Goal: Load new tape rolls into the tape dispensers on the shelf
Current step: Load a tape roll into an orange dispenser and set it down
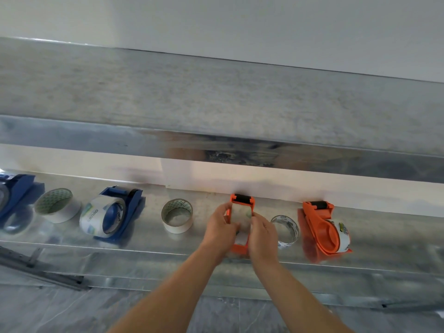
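The left hand (219,228) and right hand (262,235) are gripping the dispenser (240,249) at 9 and 3 o'clock, steadying it to seat the roll (241,216).

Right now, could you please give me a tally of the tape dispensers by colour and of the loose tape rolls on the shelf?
Blue dispensers: 2
Orange dispensers: 2, one gripped by the left hand and the right hand
Loose tape rolls: 3
Total: 7
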`<state>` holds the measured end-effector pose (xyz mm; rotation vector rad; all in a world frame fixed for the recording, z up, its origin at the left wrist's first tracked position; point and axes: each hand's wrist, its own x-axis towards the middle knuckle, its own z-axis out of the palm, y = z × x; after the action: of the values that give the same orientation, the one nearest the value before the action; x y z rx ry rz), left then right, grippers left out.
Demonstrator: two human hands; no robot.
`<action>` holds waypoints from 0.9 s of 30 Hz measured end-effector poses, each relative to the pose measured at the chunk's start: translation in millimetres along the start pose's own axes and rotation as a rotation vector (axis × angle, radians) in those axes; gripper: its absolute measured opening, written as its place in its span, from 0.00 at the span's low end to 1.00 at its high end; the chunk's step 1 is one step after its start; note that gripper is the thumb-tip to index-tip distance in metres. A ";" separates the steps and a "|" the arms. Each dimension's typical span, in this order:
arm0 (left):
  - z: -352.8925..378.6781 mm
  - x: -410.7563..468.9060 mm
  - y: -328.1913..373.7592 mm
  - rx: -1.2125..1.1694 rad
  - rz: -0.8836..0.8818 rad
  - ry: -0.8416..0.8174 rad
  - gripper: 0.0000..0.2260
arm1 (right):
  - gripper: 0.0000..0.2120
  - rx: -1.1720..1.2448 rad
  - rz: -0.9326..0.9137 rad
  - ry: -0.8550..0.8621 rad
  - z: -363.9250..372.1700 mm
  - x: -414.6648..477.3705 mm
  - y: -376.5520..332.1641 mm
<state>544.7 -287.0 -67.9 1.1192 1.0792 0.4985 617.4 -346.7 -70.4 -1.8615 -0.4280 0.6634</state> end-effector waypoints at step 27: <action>-42.3 -11.8 15.6 -0.798 -0.374 0.153 0.07 | 0.12 0.668 0.485 -0.419 -36.0 -6.0 -12.8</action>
<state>505.0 -270.1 -50.2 0.1761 1.0442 0.6395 635.3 -371.6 -46.9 -1.1765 0.0094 1.3500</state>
